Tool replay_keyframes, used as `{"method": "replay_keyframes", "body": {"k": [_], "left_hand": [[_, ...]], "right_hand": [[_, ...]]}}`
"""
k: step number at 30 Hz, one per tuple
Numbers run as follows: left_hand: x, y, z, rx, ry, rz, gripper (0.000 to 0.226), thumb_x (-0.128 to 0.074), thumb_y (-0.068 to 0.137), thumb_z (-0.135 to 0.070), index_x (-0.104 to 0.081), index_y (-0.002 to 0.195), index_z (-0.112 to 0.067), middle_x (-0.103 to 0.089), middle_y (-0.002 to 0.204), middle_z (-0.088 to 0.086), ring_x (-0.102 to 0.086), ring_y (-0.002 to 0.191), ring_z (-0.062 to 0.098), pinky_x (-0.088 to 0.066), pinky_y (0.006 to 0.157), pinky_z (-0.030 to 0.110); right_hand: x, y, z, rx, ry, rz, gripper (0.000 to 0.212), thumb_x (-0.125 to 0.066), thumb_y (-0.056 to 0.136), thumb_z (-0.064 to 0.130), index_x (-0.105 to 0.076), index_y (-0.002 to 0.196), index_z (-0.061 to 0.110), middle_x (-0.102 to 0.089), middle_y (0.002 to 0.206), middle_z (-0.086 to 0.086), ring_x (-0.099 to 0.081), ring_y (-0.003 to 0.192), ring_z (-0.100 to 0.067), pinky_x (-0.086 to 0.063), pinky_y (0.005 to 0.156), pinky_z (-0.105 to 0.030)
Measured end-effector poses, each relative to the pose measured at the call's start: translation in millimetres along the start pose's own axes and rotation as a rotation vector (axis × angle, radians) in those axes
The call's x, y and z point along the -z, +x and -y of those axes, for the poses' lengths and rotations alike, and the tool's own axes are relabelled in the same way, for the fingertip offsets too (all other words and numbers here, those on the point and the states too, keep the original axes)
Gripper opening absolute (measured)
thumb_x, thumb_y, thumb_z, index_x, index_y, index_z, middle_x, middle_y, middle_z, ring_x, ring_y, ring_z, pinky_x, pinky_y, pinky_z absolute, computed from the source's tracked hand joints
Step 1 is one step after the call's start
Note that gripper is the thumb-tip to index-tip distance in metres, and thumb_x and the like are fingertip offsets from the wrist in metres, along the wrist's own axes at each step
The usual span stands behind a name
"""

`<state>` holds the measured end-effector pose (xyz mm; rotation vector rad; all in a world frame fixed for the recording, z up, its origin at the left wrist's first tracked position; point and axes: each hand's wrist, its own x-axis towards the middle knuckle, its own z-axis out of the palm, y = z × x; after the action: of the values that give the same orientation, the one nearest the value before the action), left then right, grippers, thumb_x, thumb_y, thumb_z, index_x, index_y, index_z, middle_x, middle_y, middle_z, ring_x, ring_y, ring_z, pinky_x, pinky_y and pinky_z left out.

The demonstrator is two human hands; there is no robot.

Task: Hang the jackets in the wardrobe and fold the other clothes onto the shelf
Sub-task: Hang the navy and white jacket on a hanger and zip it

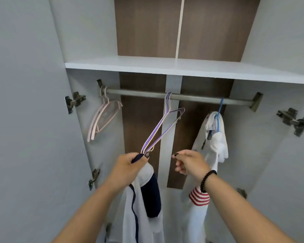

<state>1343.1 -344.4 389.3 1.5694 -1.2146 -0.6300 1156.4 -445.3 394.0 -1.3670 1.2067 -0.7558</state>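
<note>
Grey wardrobe (33,85) doors stand wide open on both sides, with a brown wood panel at the back, a white shelf (165,66) above and a metal rail (200,98) just under it. By my reckoning the job is barely begun: one white jacket (216,137) already hangs on a blue hanger (219,111) towards the right end of the rail, while the shelf, as far as I can see it, holds no folded clothes. On the rail there are also a few pink hangers (102,118) bunched at the left end and the purple hangers (162,127) in the middle, tilted towards the person. The left hand (130,165) has its fingers clamped round the lower tip of the purple hangers and, with it, the collar of a white and navy jacket (144,199) that droops below the wrist. The right hand (188,162) is loosely curled beside it, thumb and forefinger pinched together; whether they hold anything I cannot tell. A red-striped cloth (199,197) shows under the right wrist. That second jacket seems about to go onto a hanger; the folding is all left to do.
</note>
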Motion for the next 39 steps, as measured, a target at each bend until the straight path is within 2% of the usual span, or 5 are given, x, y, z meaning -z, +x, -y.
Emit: {"method": "replay_keyframes", "body": {"k": [12, 21, 27, 32, 39], "left_hand": [[62, 104, 60, -0.114, 0.171, 0.372, 0.042, -0.062, 0.091, -0.029, -0.045, 0.061, -0.007, -0.033, 0.056, -0.004, -0.032, 0.052, 0.007, -0.025, 0.052, 0.024], [86, 137, 74, -0.086, 0.089, 0.241, 0.046, -0.065, 0.089, -0.031, -0.037, 0.055, -0.018, -0.03, 0.05, -0.011, -0.03, 0.049, 0.006, -0.026, 0.051, 0.019], [80, 137, 76, -0.027, 0.039, 0.228, 0.047, -0.066, 0.09, -0.024, -0.039, 0.051, -0.022, -0.032, 0.048, -0.012, -0.032, 0.049, 0.005, -0.027, 0.052, 0.02], [64, 127, 64, 0.012, 0.008, 0.219, 0.051, -0.064, 0.092, -0.022, -0.034, 0.051, -0.023, -0.027, 0.045, -0.014, -0.027, 0.043, 0.002, -0.024, 0.045, 0.016], [47, 92, 37, 0.05, -0.037, 0.213, 0.042, -0.063, 0.093, -0.028, -0.038, 0.061, -0.016, -0.026, 0.044, -0.015, -0.026, 0.04, 0.002, -0.023, 0.042, 0.012]], "right_hand": [[-84, 188, 57, -0.076, -0.056, -0.331, 0.019, -0.064, 0.083, 0.012, -0.049, 0.071, 0.014, -0.053, 0.074, -0.007, -0.056, 0.077, -0.026, -0.054, 0.078, -0.036], [-91, 227, 61, -0.341, 0.275, -0.346, 0.009, -0.056, 0.092, 0.001, -0.061, 0.099, 0.003, -0.058, 0.072, -0.01, -0.055, 0.056, -0.019, -0.048, 0.041, -0.021], [-76, 220, 62, -0.184, -0.044, -0.407, 0.005, -0.054, 0.093, 0.007, -0.057, 0.096, 0.01, -0.054, 0.07, -0.004, -0.054, 0.048, -0.009, -0.044, 0.037, -0.014], [-40, 200, 60, -0.139, -0.097, -0.426, 0.03, -0.054, 0.091, 0.007, -0.059, 0.119, -0.003, -0.06, 0.095, -0.011, -0.062, 0.083, -0.02, -0.058, 0.074, -0.03], [14, 157, 84, -0.09, -0.065, -0.361, 0.027, -0.057, 0.09, 0.004, -0.059, 0.115, -0.007, -0.058, 0.074, -0.005, -0.058, 0.053, -0.008, -0.046, 0.042, -0.013]]}}
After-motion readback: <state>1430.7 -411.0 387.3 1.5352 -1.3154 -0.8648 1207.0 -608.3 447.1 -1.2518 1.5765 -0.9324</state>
